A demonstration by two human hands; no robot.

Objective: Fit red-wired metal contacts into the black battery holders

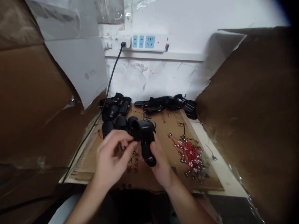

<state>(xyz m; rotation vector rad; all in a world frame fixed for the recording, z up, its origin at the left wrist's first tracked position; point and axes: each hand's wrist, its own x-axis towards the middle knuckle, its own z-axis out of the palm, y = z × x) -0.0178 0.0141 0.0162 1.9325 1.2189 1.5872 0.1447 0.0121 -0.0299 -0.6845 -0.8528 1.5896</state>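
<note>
A black plastic housing (147,146) with a short red wire near its lower end is held tilted over the cardboard sheet. My right hand (161,160) grips it from the right, thumb on its edge. At its left side, my left hand (118,152) has thumb and index finger pinched close together; whatever lies between the fingertips is too small to make out. Just behind the hands stand several similar black housings (121,122), partly covered by the left hand and the held part.
Red-wired metal contacts (191,155) lie heaped at the right. More black housings (161,102) line the wall. A power strip (149,42) feeds a black cable (112,74) running down the left. Cardboard walls (252,109) flank the cardboard sheet (163,130).
</note>
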